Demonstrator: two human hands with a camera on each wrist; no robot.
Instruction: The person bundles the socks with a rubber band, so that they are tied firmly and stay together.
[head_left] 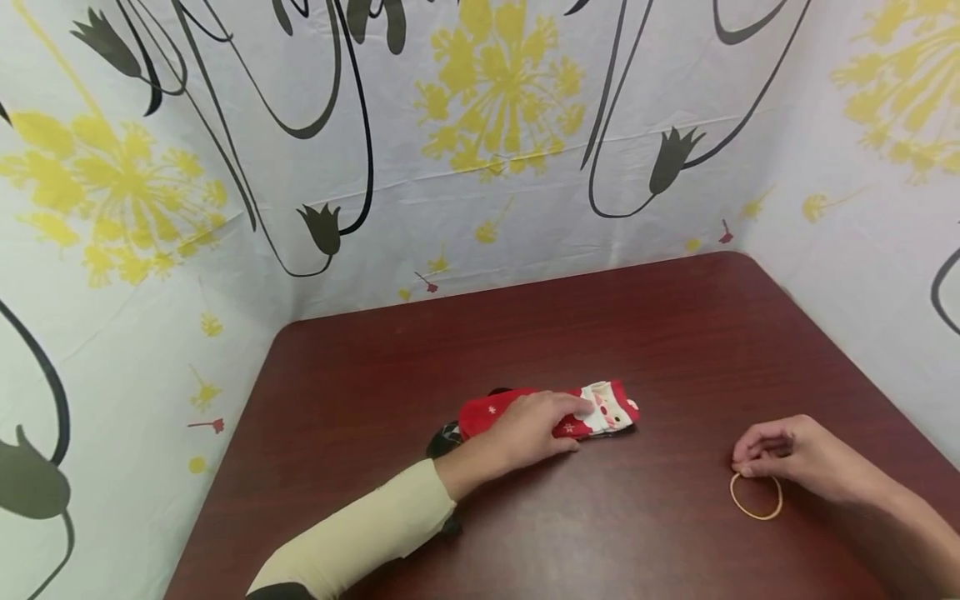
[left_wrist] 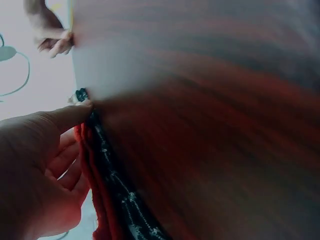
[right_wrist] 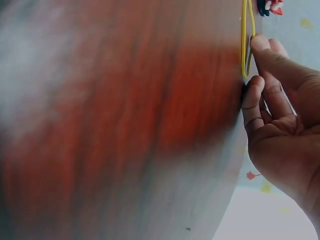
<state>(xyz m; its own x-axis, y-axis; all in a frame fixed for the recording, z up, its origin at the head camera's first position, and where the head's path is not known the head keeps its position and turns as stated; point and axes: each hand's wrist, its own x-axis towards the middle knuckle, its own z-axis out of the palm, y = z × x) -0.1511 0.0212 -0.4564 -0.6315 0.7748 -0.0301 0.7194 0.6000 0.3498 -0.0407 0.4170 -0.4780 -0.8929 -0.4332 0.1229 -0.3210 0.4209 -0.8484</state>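
Red socks [head_left: 480,414] with a white-bearded Santa face lie flat in a stack on the table, over a dark patterned sock [left_wrist: 120,187]. My left hand [head_left: 532,427] rests across the red sock, its fingers on top and the thumb along the near edge. In the left wrist view the thumb touches the edge of the stack. Off to the right, my right hand [head_left: 798,454] pinches a yellow rubber band [head_left: 756,518] between thumb and fingertips. The band hangs as a loose loop just above the table, and in the right wrist view it appears edge-on.
The dark red wooden table [head_left: 637,533] has rounded far corners. White cloth [head_left: 525,225] printed with yellow and grey flowers stands behind it and along both sides. Some dark fabric [head_left: 452,525] shows beneath the left forearm.
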